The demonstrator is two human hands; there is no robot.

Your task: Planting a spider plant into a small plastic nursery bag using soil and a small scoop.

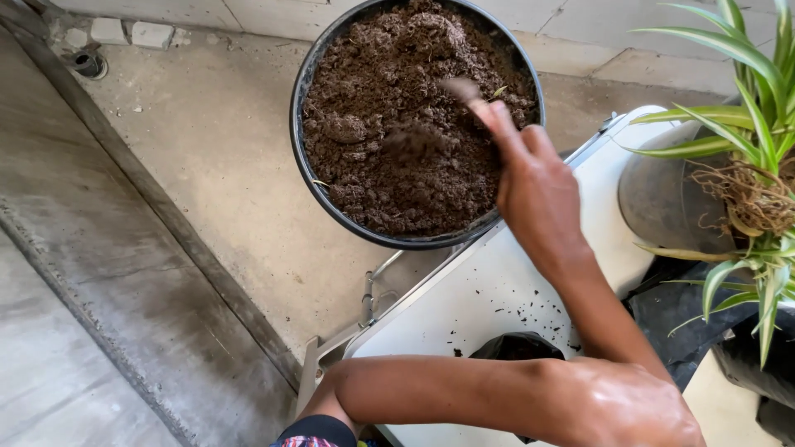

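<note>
A wide black basin (308,99) full of dark brown soil (389,74) stands on the concrete floor. My right hand (530,182) reaches out over its right rim with the fingers stretched towards the soil. Loose soil blurs in the air at the fingertips and below them. My left forearm lies across the bottom of the view, above a white board (489,290). My left hand (638,410) shows only its back at the lower right, and its fingers are hidden. The top of a small black bag (517,344) peeks out just behind that forearm.
Soil crumbs dot the white board, which rests on a metal frame (368,298). A striped green plant (745,124) with bare roots (749,199) leans over a grey pot (658,199) at right. Black plastic (675,310) lies below it. A floor drain (87,64) sits at far left.
</note>
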